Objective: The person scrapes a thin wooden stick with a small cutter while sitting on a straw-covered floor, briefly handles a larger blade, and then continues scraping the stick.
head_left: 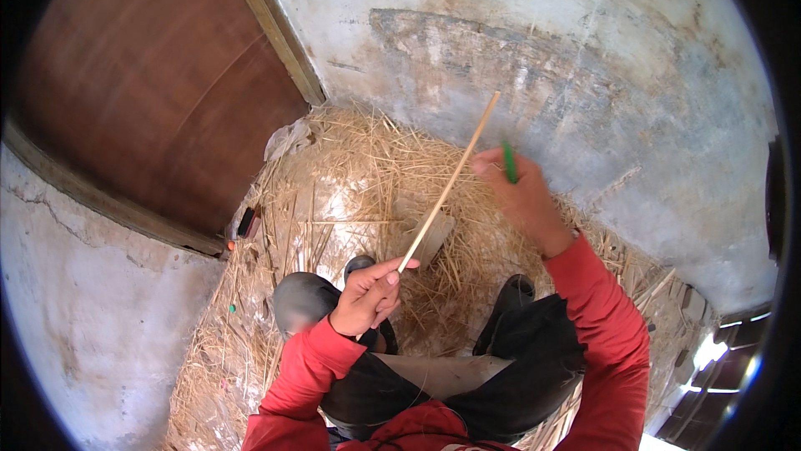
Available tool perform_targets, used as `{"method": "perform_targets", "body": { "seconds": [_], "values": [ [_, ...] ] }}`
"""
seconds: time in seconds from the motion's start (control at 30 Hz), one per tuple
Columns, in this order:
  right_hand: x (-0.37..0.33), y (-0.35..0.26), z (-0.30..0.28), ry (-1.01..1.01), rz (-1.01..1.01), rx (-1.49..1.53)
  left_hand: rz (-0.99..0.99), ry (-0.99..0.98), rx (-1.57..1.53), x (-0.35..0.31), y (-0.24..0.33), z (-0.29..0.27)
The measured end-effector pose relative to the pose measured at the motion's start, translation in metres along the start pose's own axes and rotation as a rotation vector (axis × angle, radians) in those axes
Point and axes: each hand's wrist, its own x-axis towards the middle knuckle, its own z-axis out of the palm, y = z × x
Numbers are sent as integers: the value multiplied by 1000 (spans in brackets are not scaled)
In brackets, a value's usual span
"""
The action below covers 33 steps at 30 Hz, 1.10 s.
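Observation:
Between the thumb and fingers of my left hand point(367, 298) is the lower end of a thin, straight, pale stick point(450, 182), which looks like a cane or reed strip. It slants up and to the right, its far end free in front of the wall. My right hand point(521, 205) is closed, close to the right side of the stick's upper half. A short, narrow green thing point(509, 162) sticks up from its fingers. Motion blurs that hand, so the green thing's kind and whether the fingers touch the stick are unclear.
Loose straw point(367, 146) covers the floor around my feet. A flat pale block point(430, 238) lies ahead of me. Stained plaster wall point(601, 92) stands close in front and right, a brown door point(167, 92) at far left. A small dark-and-red object point(248, 223) lies beside it.

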Motion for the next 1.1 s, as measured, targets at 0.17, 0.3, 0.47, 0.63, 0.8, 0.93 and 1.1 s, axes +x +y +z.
{"method": "perform_targets", "body": {
  "seconds": [0.17, 0.3, 0.47, 0.63, 0.8, 0.93, 1.1],
  "values": [
    [-3, -4, 31, -75, -98, 105, -10, -21, -33, 9, 1, 11],
    [9, -1, 11, -95, 96, 185, -27, -43, -71, 8, -1, 8],
    [18, -12, -16, 83, 185, 349, -100, -95, -97, 2, -2, 5],
    [23, -1, -48, 214, 195, 498, -185, -151, -80, -2, -2, 7],
    [21, -4, -39, 311, 194, 456, -156, -194, -2, 4, 2, 7],
    [22, -6, -28, 331, 175, 445, -96, -180, 110, 8, 1, 12],
    [21, -2, -29, 320, 182, 435, -58, -172, 178, 14, -1, 12]
  ]
}}
